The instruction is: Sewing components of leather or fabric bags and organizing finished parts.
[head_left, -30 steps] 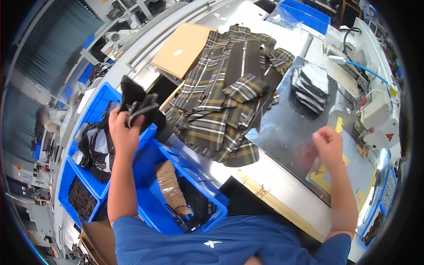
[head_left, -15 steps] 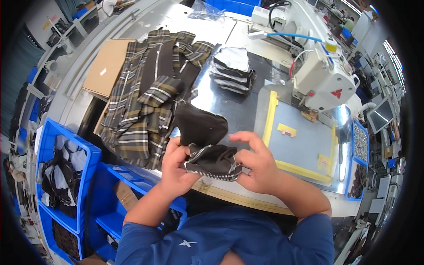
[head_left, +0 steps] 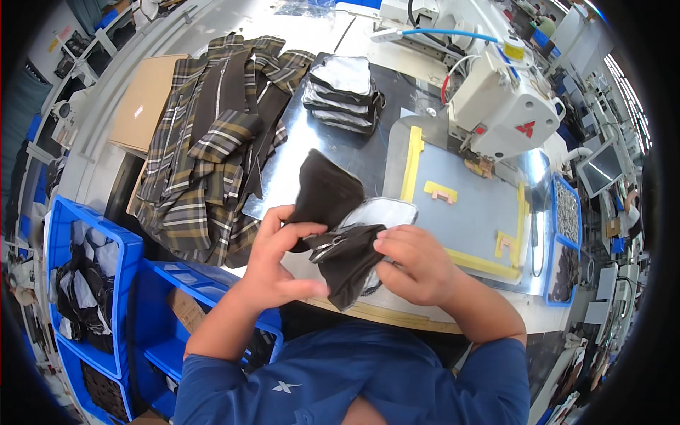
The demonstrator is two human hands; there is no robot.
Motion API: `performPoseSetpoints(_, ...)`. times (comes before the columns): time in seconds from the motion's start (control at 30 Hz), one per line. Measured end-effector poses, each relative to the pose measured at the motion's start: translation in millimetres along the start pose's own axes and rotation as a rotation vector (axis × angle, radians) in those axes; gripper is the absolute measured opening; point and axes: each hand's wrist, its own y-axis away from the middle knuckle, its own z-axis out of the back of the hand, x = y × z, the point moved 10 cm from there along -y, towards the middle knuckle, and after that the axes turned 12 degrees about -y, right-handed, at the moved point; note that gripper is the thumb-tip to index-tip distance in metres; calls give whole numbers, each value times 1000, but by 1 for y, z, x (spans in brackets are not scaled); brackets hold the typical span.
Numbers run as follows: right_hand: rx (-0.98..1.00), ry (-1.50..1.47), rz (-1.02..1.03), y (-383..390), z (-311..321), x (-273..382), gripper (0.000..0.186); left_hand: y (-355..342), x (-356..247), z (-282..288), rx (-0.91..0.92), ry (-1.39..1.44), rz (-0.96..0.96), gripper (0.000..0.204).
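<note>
Between my hands, over the table's front edge, is a dark brown zippered fabric piece (head_left: 348, 263) with a metal zipper and pale lining. My right hand (head_left: 419, 268) pinches its right side between thumb and fingers. On the other side my left hand (head_left: 275, 261) keeps its fingers around the cloth edge, while its thumb stands away from the fabric. A dark flap (head_left: 326, 185) of cloth rises beyond my left fingers. White lining (head_left: 386, 210) shows behind my right fingertips.
Plaid garment pieces (head_left: 191, 152) with zippers lie at the left beside a cardboard box (head_left: 150, 99). A stack of dark and white pieces (head_left: 343, 92) sits farther back. At the right stand a sewing machine (head_left: 499, 106) and a yellow-taped template (head_left: 453, 191). Blue bins (head_left: 131, 283) hold cloth at lower left.
The zippered piece has been turned and folded, so its white lining now shows and the zipper edge no longer faces me. My left thumb has come off the cloth. The view has shifted slightly.
</note>
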Motion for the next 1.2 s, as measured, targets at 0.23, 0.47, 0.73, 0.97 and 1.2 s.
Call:
performPoseSetpoints(0.23, 42, -190, -209, 22, -5, -23, 22, 3, 28, 1, -70, -57, 187, 16)
performPoseSetpoints(0.47, 18, -1185, -772, 18, -10, -38, 21, 4, -22, 16, -403, -695, -91, 30)
performPoseSetpoints(0.73, -168, -1361, -1242, 60, -57, -64, 25, 3, -35, 16, -342, -474, -86, 25)
performPoseSetpoints(0.97, -187, -1278, -1235, 75, -50, -73, 23, 5, 12, 13, -226, -116, 208, 24)
performPoseSetpoints(1.2, 112, -1056, -1198, 72, -67, -63, 23, 3, 7, 3, -178, -131, 192, 19)
